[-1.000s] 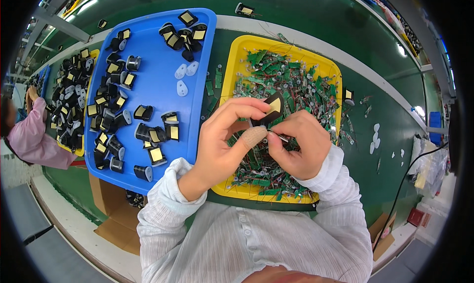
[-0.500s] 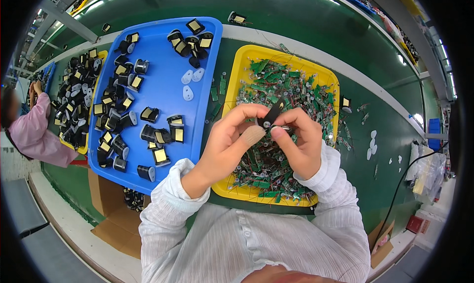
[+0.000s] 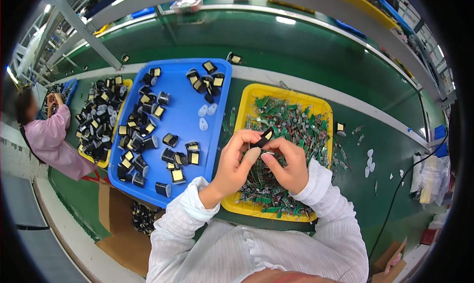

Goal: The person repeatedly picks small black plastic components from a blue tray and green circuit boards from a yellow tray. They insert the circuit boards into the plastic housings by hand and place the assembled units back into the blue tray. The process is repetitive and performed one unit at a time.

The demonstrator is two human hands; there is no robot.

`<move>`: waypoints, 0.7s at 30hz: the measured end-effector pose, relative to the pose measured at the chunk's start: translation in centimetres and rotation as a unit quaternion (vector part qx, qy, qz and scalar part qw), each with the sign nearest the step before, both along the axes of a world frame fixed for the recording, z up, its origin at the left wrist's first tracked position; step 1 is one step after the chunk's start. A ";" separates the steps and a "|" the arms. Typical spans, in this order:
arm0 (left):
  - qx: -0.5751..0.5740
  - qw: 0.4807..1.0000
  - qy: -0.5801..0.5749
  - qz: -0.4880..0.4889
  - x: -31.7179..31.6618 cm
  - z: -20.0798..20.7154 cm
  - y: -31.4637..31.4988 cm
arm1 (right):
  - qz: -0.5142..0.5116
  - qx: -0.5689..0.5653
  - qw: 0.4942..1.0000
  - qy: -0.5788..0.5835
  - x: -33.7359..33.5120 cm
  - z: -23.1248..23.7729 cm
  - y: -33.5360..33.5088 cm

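Boards (image 3: pixel 263 200) below, black piece (image 3: pixel 265 138) above

I see the left hand (image 3: pixel 231 164) pinch the small, curved black piece over the smooth yellow tray (image 3: pixel 244 108). The right hand (image 3: pixel 290 165) bends close beside it; I can't tell whether it grips anything. Both hide the piece's underside.

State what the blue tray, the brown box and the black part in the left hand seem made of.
Blue tray: probably moulded plastic, smooth with a slight sheen and rounded rim.
Brown box: apparently cardboard, matt, with flat folding flaps.
Black part in the left hand: likely hard plastic, smooth and dark, but largely covered, so uncertain.
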State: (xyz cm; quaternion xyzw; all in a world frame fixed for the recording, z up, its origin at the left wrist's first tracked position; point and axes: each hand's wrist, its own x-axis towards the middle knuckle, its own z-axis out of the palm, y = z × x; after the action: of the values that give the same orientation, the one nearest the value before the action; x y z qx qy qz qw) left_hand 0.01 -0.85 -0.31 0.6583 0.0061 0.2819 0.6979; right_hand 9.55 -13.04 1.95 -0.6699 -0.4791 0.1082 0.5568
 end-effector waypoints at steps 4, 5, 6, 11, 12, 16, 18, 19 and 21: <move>0.020 1.000 -0.005 0.014 0.0 0.0 0.2 | -0.013 0.006 0.999 -0.045 -0.1 0.2 0.3; 0.002 1.000 0.017 0.002 0.0 0.2 0.1 | -0.009 0.008 1.000 -0.017 -0.1 0.0 0.2; -0.016 0.999 0.039 -0.009 -0.1 0.5 0.1 | -0.005 0.010 1.000 0.011 0.0 -0.3 0.3; -0.080 0.995 0.042 -0.053 0.0 0.7 0.3 | 0.017 0.017 0.997 0.076 0.3 -0.8 0.0; -0.098 0.993 0.039 -0.060 0.0 0.6 0.4 | 0.026 0.024 0.995 0.094 0.2 -1.0 0.0; -0.124 0.990 0.029 -0.067 0.0 0.2 0.6 | 0.041 0.012 0.996 0.080 0.2 -0.8 -0.1; -0.116 0.990 0.029 -0.068 -0.2 0.5 0.7 | 0.039 -0.004 0.997 0.065 0.1 -0.6 0.0; -0.116 0.991 0.029 -0.062 -0.3 0.5 0.5 | 0.033 0.005 0.997 0.075 0.0 -0.8 0.0; -0.108 0.992 0.028 -0.058 -0.3 0.5 0.4 | 0.020 0.003 0.998 0.056 0.0 -0.9 0.0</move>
State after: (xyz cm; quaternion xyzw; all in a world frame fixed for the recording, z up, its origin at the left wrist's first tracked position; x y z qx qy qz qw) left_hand -0.28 -0.47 0.19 0.5863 0.0183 0.2201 0.7794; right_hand 9.52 -13.09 1.09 -0.6512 -0.4611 0.1549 0.5825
